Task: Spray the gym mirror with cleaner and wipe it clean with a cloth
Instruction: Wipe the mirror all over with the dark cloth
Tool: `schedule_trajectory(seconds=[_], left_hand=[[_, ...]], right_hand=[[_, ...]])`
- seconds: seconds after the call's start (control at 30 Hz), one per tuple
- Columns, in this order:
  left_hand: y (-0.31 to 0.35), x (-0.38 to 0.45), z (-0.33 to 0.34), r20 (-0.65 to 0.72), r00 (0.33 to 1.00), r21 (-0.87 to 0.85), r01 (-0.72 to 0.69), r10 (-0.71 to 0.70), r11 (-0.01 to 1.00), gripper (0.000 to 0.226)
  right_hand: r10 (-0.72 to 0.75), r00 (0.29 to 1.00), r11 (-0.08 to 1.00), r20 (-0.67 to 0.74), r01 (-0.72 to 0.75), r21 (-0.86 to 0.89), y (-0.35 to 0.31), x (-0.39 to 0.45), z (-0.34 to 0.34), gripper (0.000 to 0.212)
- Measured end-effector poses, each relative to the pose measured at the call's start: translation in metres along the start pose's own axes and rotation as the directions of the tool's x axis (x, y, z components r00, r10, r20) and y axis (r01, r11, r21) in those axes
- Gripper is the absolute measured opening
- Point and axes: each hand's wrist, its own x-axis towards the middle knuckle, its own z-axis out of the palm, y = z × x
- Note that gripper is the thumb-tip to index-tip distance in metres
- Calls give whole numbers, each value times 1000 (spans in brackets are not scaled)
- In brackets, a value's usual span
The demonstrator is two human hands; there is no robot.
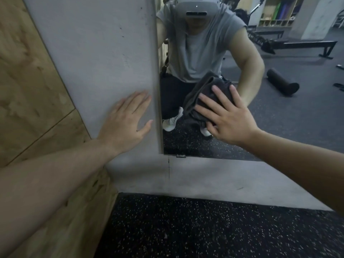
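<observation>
The gym mirror point(290, 116) fills the upper right, its left edge against a grey wall. My right hand point(226, 118) lies flat with spread fingers on a dark grey cloth point(202, 96) and presses it against the lower left part of the glass. My left hand point(128, 119) rests open, palm flat, on the grey wall point(96, 58) just left of the mirror's edge. The mirror reflects a person in a grey shirt crouching. No spray bottle is in view.
A plywood panel point(28, 86) covers the wall at the left. Below the mirror runs a grey wall strip point(214, 177), then speckled black rubber floor point(195, 229). A small metal clip point(181, 156) holds the mirror's bottom edge. Reflected: a foam roller point(283, 81), a bench, shelves.
</observation>
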Motion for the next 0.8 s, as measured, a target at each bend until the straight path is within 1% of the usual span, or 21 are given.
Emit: schedule_trajectory(seconds=[0.07, 0.13, 0.27, 0.37, 0.47, 0.63, 0.8], left_hand=[[-3, -4, 6, -4, 1000, -5, -15, 15, 1000, 70], [-6, -8, 13, -6, 999, -1, -37, 37, 999, 68], [-7, -15, 24, -24, 993, 34, -114, 115, 993, 62], [-3, -23, 34, 2, 990, 58, -138, 138, 989, 61], [1, -30, 41, 18, 988, 72, -155, 154, 985, 61], [9, -33, 45, 50, 989, 46, -143, 141, 989, 63], [12, -33, 47, 12, 989, 35, -148, 148, 988, 61]], right_hand=[[-2, 1000, 1000, 6, 2, -8, -21, 12, 9, 65], [-54, 998, 998, 20, 54, -26, -41, 19, 19, 66], [-192, 973, 978, 128, 201, -59, -71, 18, 35, 67], [-292, 930, 944, 224, 318, -90, -93, 4, 49, 67], [-305, 913, 939, 271, 336, -74, -105, -6, 54, 66], [-342, 871, 928, 352, 373, -21, -79, -41, 47, 61], [-275, 905, 956, 324, 292, -5, -36, -82, 38, 62]])
